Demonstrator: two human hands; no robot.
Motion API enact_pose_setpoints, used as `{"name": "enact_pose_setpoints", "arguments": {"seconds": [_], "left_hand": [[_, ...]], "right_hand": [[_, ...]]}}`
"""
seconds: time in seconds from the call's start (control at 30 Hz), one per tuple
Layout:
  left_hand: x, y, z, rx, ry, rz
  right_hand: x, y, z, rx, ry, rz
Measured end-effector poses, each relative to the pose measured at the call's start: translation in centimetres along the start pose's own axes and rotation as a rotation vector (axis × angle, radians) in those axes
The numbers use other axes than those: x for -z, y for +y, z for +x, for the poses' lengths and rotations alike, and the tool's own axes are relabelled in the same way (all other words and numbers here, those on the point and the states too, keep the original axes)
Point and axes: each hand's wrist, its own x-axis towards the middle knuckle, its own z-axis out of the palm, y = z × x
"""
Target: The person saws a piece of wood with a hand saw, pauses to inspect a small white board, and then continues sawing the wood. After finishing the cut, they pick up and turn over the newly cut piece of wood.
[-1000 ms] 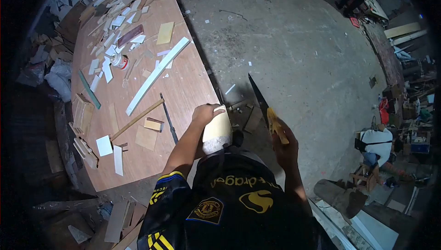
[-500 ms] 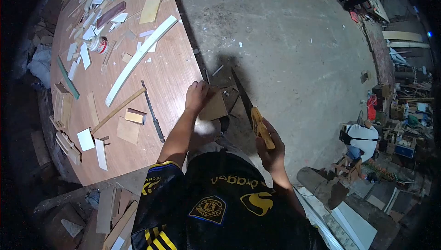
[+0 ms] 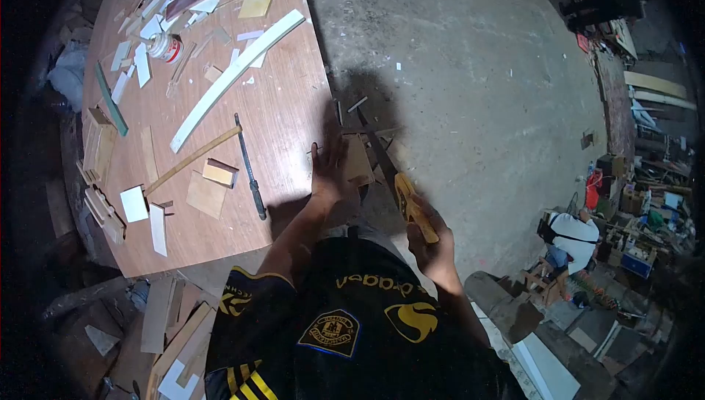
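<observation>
My right hand (image 3: 432, 242) grips the yellow handle of a handsaw (image 3: 387, 159), its dark blade pointing forward past the table edge. At the near right edge of the table, my left hand (image 3: 329, 171) is spread with its fingers apart, the palm over the edge. Just right of these fingers is a brown wooden board (image 3: 358, 159), partly covered by the hand and lying beside the saw blade. A thin metal tool with a black grip (image 3: 250, 172) rests on the table to the left of my forearm, touching the end of a long wooden stick (image 3: 194, 159).
The wooden table (image 3: 283, 106) carries a curved white strip (image 3: 235, 80), a glue-like tub (image 3: 165, 48), small wooden blocks (image 3: 219, 173) and many offcuts. Boards (image 3: 163, 315) lie below it. Across the concrete floor (image 3: 470, 106), a person (image 3: 573, 238) sits near piled clutter.
My left hand has come away from its curled grip at the board and spread its fingers. The saw stays in my right hand, and the view has shifted slightly.
</observation>
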Motion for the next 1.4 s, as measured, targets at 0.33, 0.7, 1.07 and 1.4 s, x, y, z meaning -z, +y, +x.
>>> {"name": "enact_pose_setpoints", "arguments": {"seconds": [0.33,0.7,1.07,1.4], "left_hand": [[-0.2,-0.2,-0.2,-0.014,0.132,-0.111],[-1.6,-1.1,0.5,-0.044,0.07,-0.04],[-6.5,-2.9,1.4,-0.112,0.325,0.465],[-0.8,-0.4,1.4,-0.023,0.262,-0.103]], "right_hand": [[-0.5,1.5,0.1,0.158,0.009,-0.056],[-1.0,0.2,-0.6,0.089,0.006,-0.014],[-1.5,0.3,-0.8,0.084,0.017,-0.059],[-2.3,-5.0,1.5,-0.053,-0.005,-0.111]]}}
